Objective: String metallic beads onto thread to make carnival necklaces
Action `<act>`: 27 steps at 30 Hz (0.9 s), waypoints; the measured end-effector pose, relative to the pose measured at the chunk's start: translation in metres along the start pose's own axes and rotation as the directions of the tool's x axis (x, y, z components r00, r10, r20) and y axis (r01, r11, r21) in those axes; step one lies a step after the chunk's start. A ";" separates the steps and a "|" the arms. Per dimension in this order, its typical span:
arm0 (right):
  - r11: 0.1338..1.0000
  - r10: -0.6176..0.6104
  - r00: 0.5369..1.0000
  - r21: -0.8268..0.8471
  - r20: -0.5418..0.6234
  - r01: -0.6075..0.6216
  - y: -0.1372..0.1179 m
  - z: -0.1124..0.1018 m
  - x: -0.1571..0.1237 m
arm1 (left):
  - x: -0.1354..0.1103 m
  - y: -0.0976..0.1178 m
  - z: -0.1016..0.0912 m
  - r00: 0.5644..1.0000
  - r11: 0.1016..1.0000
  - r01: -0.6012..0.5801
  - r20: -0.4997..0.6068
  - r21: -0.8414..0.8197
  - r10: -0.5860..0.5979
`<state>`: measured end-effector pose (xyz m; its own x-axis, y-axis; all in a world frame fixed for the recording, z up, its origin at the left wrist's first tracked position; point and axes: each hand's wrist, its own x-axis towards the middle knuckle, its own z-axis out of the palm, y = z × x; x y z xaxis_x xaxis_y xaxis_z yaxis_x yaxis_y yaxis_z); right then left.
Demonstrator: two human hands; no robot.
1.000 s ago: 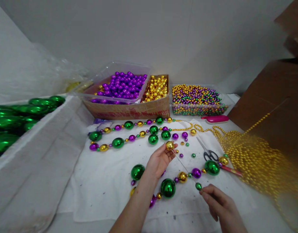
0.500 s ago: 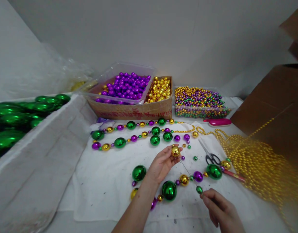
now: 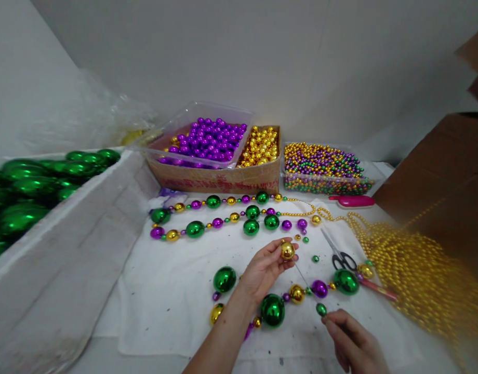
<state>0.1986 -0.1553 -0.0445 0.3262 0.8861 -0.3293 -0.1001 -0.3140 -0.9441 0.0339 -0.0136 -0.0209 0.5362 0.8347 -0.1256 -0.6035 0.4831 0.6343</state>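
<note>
My left hand (image 3: pixel 268 267) holds a shiny gold bead (image 3: pixel 288 250) between thumb and fingers above the white cloth. A thin thread (image 3: pixel 301 271) slants from beside that bead down toward the right. My right hand (image 3: pixel 352 337) is closed in a pinch at a small green bead (image 3: pixel 321 309); whether the fingertips grip the bead or a thread at its end is hard to tell. Between and behind the hands lies a strung row with a large green bead (image 3: pixel 272 310), a gold bead (image 3: pixel 296 294) and a purple bead (image 3: pixel 319 289). My left forearm covers part of it.
A finished-looking bead strand (image 3: pixel 195 229) lies farther back. Scissors (image 3: pixel 343 258) and a heap of gold bead chain (image 3: pixel 418 270) are at right. Behind stand a cardboard box (image 3: pixel 219 179) and a clear tub of small beads (image 3: pixel 324 184). A bin (image 3: pixel 79 249) of green ornaments flanks the left.
The view has shifted slightly, so most things sit a little lower and farther right. A small purple bead beside my left fingers no longer shows. Both hands keep their grips.
</note>
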 end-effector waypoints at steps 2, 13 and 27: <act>1.000 0.000 1.000 0.003 0.006 0.000 0.003 0.001 0.001 | -0.001 -0.001 0.001 1.000 1.000 -0.001 -0.008 0.011 0.001; 0.996 -0.090 0.995 -0.027 -0.047 0.089 -0.008 0.015 0.012 | -0.010 -0.007 0.013 0.994 0.991 0.029 0.099 0.130 -0.042; 0.983 -0.139 0.988 0.112 -0.065 0.146 -0.017 0.031 0.031 | -0.019 -0.002 0.026 0.987 0.919 -0.035 0.158 0.392 -0.030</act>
<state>0.1818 -0.1117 -0.0391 0.3975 0.8970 -0.1933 -0.1560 -0.1416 -0.9776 0.0402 -0.0374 0.0002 0.6403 0.7678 -0.0227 -0.3423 0.3117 0.8864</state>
